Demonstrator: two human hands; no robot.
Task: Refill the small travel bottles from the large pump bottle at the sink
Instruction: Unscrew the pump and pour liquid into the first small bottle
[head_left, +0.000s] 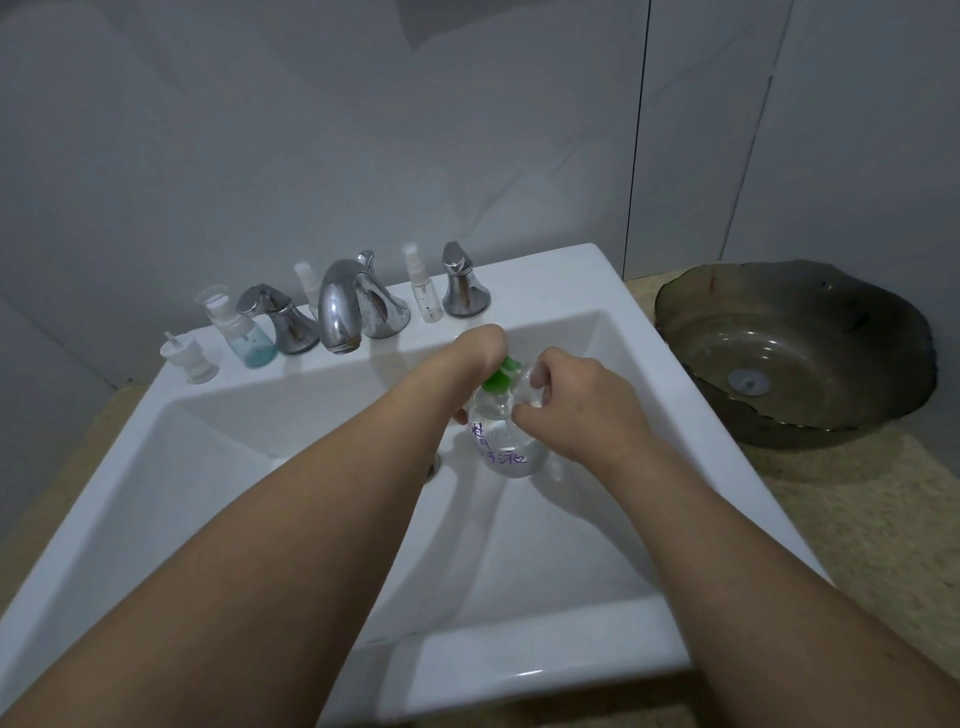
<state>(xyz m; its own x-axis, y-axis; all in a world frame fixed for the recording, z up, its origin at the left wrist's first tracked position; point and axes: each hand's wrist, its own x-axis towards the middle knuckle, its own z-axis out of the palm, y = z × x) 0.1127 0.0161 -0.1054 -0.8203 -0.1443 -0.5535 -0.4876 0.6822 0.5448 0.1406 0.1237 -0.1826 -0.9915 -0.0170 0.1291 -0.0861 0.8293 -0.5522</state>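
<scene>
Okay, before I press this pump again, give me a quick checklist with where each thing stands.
1. Left hand on the green pump head: ok.
2. Right hand holding a small clear bottle at the nozzle: ok.
3. Nozzle lined up with the bottle mouth: cannot tell, fingers hide it.
4. Large pump bottle over the sink: ok.
5. Liquid left in the large pump bottle: ok.

Both forearms outstretched, left grip (480, 347) bent down at the wrist, right grip (576, 400) curled.

Left hand (480, 345) fingers hidden behind wrist. Right hand (571, 400) conceals the small bottle held. Pump bottle (506, 441) lettering illegible.
</scene>
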